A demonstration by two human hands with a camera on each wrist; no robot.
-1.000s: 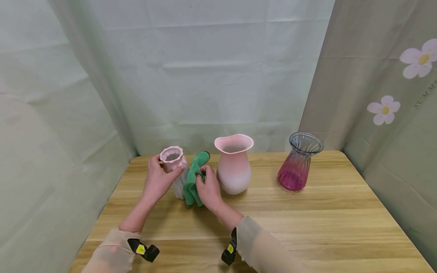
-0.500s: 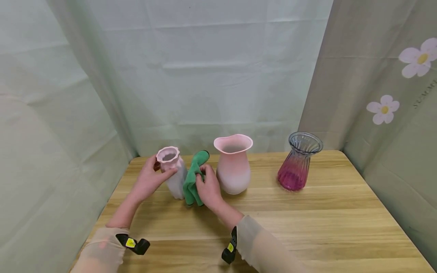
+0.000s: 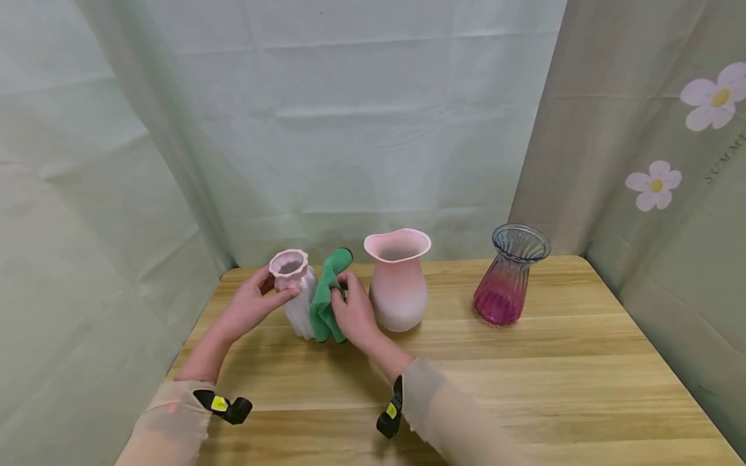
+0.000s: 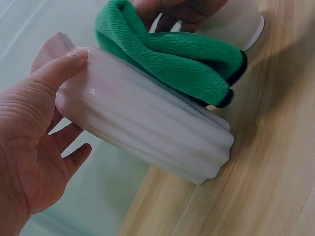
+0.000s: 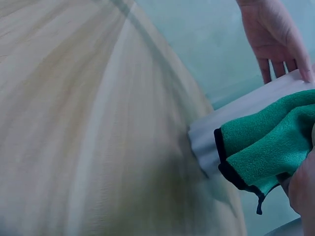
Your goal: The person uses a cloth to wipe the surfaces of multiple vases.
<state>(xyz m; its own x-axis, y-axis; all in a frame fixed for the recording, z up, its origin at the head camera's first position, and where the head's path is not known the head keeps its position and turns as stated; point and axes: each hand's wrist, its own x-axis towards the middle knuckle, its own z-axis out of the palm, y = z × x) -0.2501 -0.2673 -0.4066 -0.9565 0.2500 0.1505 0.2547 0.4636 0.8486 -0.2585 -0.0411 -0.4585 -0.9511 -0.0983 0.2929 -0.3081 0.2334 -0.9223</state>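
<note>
A small ribbed vase (image 3: pixel 298 304), pink at its scalloped rim and white below, stands at the table's back left. My left hand (image 3: pixel 250 304) grips it near the neck, thumb across the front and fingers behind, as the left wrist view also shows. In my right hand (image 3: pixel 355 314) a green cloth (image 3: pixel 326 304) with black edging is bunched, and it lies against the vase's right side. The left wrist view shows the cloth (image 4: pixel 167 61) along the ribbed side of the vase (image 4: pixel 142 118). Part of the right hand's fingers is hidden by the cloth.
Close to the right hand stands a larger pink-and-white vase (image 3: pixel 399 291) with a flared rim. Farther right is a glass vase (image 3: pixel 504 285), blue-grey above and magenta below. Curtains (image 3: pixel 361 129) hang behind and beside the wooden table (image 3: pixel 524 401).
My left hand has shifted left and down along the small vase, which has turned slightly. The right hand has moved the cloth a little upward against its side.
</note>
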